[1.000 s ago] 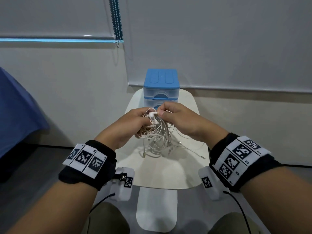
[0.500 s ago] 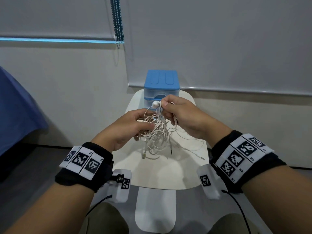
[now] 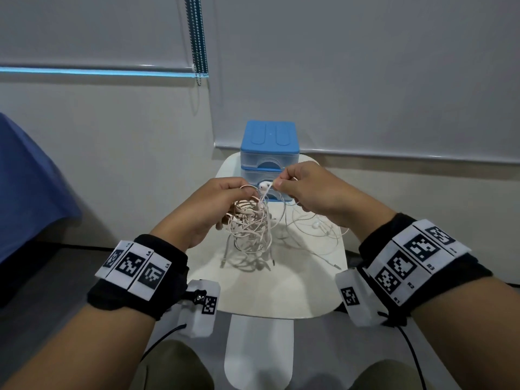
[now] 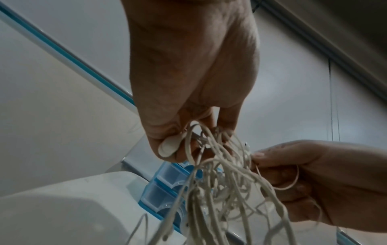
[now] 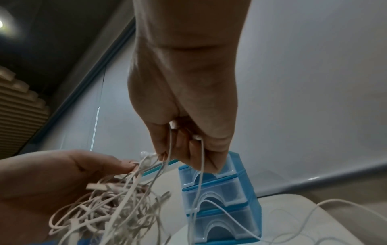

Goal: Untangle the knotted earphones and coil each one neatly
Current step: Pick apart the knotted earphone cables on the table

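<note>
White and pale pink, thin-corded earphones form one knotted bundle (image 3: 253, 223) held above the white rounded tabletop (image 3: 281, 288), with the lowest loops and plug ends hanging down to its surface. The left hand (image 3: 208, 209) has its grip closed on the upper left part of the bundle: the left wrist view shows the thumb (image 4: 167, 147) curled against the fingers with several cords running between them. The right hand (image 3: 312, 192) sits just right of the left, slightly higher, its grip pinched together on a white cord; a white earbud (image 3: 264, 186) lies just left of the pinching fingertips, between the two hands. In the right wrist view, further cords pass through the curled fingers (image 5: 194, 149) and drop toward the tabletop. Loose white cord (image 3: 318, 235) trails from below the right hand across the right part of the tabletop. A blue-lidded translucent plastic drawer unit (image 3: 268, 144) stands upright at the far edge of the tabletop, directly behind both hands.
</note>
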`<state>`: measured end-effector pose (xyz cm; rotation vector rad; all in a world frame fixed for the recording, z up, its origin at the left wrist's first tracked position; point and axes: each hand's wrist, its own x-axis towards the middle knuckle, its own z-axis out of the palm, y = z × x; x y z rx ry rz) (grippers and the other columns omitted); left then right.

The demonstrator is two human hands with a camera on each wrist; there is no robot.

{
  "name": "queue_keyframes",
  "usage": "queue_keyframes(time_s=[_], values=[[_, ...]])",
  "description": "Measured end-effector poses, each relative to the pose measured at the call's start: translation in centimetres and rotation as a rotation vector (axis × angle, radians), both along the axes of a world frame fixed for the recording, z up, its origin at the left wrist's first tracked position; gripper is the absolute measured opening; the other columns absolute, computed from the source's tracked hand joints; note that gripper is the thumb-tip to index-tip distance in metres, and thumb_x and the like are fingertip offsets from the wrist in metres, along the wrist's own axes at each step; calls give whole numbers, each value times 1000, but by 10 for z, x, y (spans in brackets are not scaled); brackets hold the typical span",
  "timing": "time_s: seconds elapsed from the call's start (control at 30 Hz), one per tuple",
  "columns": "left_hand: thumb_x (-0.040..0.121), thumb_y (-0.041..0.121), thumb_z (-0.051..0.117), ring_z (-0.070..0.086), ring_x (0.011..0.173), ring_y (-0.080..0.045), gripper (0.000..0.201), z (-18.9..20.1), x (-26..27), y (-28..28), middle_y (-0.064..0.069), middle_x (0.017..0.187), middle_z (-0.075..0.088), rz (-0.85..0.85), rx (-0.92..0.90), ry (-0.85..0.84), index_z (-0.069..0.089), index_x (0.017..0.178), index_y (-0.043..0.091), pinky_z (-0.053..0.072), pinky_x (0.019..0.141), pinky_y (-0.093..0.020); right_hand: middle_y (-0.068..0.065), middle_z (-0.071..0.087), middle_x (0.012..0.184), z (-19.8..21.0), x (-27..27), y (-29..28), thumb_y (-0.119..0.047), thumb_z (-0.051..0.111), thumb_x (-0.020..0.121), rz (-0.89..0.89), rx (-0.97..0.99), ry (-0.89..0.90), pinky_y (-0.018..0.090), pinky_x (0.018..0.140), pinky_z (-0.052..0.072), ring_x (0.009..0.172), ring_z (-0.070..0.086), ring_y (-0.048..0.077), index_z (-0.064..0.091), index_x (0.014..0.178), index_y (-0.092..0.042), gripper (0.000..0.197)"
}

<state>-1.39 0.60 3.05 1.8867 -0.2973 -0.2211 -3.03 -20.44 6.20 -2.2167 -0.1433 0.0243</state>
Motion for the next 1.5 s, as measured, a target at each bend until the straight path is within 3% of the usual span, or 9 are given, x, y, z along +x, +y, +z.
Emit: queue_keyframes(time_s=[0.23,0.33,0.43,0.7,1.07,1.17,1.37,1.43,1.5], values=[[97,27,66,52,60,-4,5,3,-7,-5,13,82,68,-32,82,10,71,98,26,29,54,-28,-3,54,81,9,-10,1,-29,54,105,74,-274,37,28,59,34,68,46,13,62,94,-12,21],[87,39,80,61,69,1,21,-2,-13,-15,10,91,71,-63,158,-38,71,99,25,42,58,-13,-1,54,81,9,-10,6,-28,52,104,60,-231,58,31,61,35,69,45,16,58,87,-16,22],[90,31,76,66,72,-8,8,-7,-12,-22,8,92,72,1,237,-135,73,94,25,53,74,-28,-3,54,78,9,-9,7,-28,55,102,55,-176,62,30,61,34,66,44,15,60,85,-17,21],[79,49,84,65,90,-6,29,-8,-17,-27,11,96,71,67,351,-157,73,89,24,44,70,-25,6,66,83,2,-10,-1,-28,67,98,-1,-120,33,31,67,41,73,52,18,67,83,-10,23],[86,23,66,74,77,-24,23,1,-7,-30,0,72,76,214,312,-185,80,68,22,58,78,-40,-8,54,77,-3,-4,0,-30,62,100,65,-466,-118,24,55,31,69,49,10,63,84,-17,21],[86,22,67,75,76,-21,23,1,-1,-22,0,71,76,255,325,-162,80,67,22,56,71,-35,-11,56,72,-3,-3,-6,-28,66,99,151,-299,-125,19,56,33,61,48,2,67,84,-15,19],[90,16,66,64,107,-12,35,-10,-1,-18,9,121,64,-28,451,-115,65,119,36,52,85,-29,-7,58,62,3,5,-10,-30,67,99,110,-60,-132,19,54,34,51,41,2,73,87,-7,26],[90,19,69,59,111,-8,43,-12,-5,-25,12,125,59,-164,510,-96,60,129,35,47,87,-22,4,66,72,5,9,-6,-32,69,97,121,-78,-135,23,60,38,61,48,5,74,87,-12,23],[90,26,73,59,101,-3,35,-16,-7,-28,14,119,61,-174,554,-112,65,123,33,43,79,-15,-8,64,65,10,10,-4,-31,70,96,127,-80,-124,20,60,39,60,49,4,74,93,-14,17]])
